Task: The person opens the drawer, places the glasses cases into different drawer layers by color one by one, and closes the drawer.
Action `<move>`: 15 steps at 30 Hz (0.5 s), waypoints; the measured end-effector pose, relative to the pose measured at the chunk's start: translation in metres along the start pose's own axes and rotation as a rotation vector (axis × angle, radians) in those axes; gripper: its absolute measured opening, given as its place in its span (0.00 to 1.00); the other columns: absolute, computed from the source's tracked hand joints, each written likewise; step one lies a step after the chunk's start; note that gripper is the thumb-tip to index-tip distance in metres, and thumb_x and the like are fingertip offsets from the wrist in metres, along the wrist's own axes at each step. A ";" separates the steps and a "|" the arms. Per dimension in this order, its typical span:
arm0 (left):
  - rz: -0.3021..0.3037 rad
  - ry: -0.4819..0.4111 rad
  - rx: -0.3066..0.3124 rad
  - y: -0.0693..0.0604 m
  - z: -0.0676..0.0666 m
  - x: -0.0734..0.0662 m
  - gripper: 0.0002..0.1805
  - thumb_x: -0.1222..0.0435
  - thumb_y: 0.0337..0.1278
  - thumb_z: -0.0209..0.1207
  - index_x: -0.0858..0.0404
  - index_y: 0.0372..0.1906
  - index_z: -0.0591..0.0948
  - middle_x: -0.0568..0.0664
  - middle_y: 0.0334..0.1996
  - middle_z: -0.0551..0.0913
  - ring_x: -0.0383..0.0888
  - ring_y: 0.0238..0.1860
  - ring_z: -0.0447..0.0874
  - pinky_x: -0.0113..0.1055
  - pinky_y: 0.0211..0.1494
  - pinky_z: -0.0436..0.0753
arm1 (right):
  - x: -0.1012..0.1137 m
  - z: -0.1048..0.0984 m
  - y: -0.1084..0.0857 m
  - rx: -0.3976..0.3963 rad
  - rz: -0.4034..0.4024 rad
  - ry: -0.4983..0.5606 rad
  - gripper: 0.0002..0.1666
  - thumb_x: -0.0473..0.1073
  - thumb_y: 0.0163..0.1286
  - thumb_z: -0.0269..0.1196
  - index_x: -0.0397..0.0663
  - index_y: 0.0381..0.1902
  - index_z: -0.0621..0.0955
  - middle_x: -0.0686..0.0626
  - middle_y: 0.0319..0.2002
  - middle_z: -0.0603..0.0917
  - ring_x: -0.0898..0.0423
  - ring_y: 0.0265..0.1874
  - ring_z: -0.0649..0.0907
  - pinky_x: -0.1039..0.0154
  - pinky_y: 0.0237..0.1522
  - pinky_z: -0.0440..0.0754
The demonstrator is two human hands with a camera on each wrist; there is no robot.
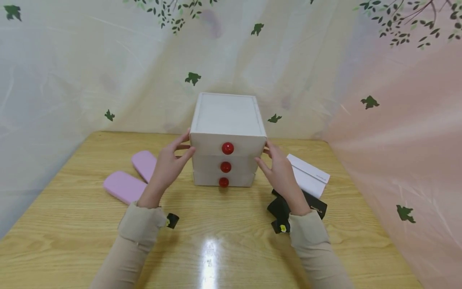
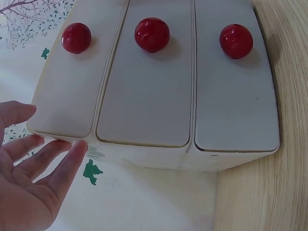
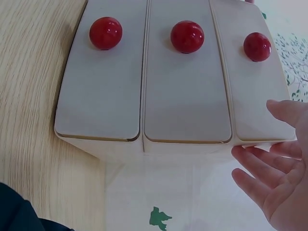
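Observation:
A white box of three stacked drawers [image 1: 209,145] with round red knobs [image 1: 227,148] stands on the table, all drawers closed. My left hand [image 1: 167,166] is at its upper left side; in the left wrist view the fingertips [image 2: 79,147] touch the edge of the top drawer section, thumb apart. At the upper right side is my right hand [image 1: 283,174], its fingers [image 3: 260,168] spread along the side in the right wrist view and the thumb off the front. Neither hand's fingers are curled round the box.
Two lilac cases [image 1: 124,187] lie on the wooden table [image 1: 231,249] at the left. To the right are a white flap case [image 1: 308,176] and a black case [image 1: 317,204], partly behind the right forearm. A leaf-patterned curtain [image 1: 144,80] hangs behind.

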State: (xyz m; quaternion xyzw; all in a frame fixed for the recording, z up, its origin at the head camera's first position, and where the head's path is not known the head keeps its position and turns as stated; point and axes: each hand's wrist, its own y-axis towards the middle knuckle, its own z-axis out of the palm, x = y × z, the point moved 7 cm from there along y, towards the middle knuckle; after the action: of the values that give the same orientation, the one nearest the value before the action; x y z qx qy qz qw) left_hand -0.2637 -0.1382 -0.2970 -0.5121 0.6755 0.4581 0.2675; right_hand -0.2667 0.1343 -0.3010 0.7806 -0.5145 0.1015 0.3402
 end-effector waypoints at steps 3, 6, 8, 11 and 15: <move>-0.001 -0.005 -0.001 0.001 0.000 0.002 0.30 0.66 0.68 0.55 0.59 0.73 0.63 0.63 0.65 0.73 0.60 0.59 0.78 0.51 0.58 0.81 | 0.001 0.000 0.000 -0.003 0.003 -0.007 0.38 0.44 0.71 0.60 0.38 0.72 0.60 0.36 0.65 0.71 0.41 0.59 0.79 0.42 0.61 0.75; 0.004 -0.003 -0.004 0.002 0.000 0.003 0.30 0.66 0.68 0.55 0.59 0.73 0.63 0.63 0.64 0.73 0.60 0.59 0.78 0.51 0.57 0.81 | 0.001 0.000 0.000 -0.001 0.008 -0.010 0.38 0.44 0.71 0.60 0.38 0.73 0.60 0.36 0.65 0.71 0.41 0.59 0.79 0.42 0.61 0.75; 0.009 0.003 -0.007 0.002 0.000 0.003 0.30 0.66 0.68 0.55 0.59 0.73 0.63 0.64 0.64 0.74 0.60 0.59 0.78 0.52 0.57 0.81 | 0.000 0.001 0.000 0.008 0.009 -0.007 0.39 0.44 0.71 0.60 0.38 0.73 0.59 0.36 0.66 0.71 0.41 0.59 0.78 0.42 0.61 0.75; 0.007 -0.001 -0.011 0.001 -0.001 0.002 0.30 0.66 0.68 0.55 0.59 0.73 0.64 0.64 0.63 0.74 0.60 0.58 0.78 0.52 0.58 0.81 | 0.001 0.001 0.000 0.028 0.010 0.005 0.39 0.44 0.71 0.60 0.38 0.74 0.58 0.36 0.66 0.70 0.40 0.60 0.78 0.42 0.61 0.75; -0.007 -0.026 -0.011 0.002 -0.001 0.005 0.29 0.66 0.68 0.55 0.57 0.72 0.65 0.62 0.65 0.72 0.60 0.59 0.78 0.54 0.58 0.80 | -0.001 0.002 -0.001 0.048 0.016 0.021 0.40 0.44 0.71 0.59 0.39 0.74 0.56 0.36 0.68 0.68 0.40 0.61 0.77 0.42 0.63 0.74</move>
State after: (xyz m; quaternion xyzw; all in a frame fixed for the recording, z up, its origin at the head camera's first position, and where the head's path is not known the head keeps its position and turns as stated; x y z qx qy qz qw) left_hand -0.2667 -0.1416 -0.3001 -0.5099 0.6677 0.4676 0.2747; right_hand -0.2668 0.1334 -0.3034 0.7833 -0.5145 0.1250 0.3258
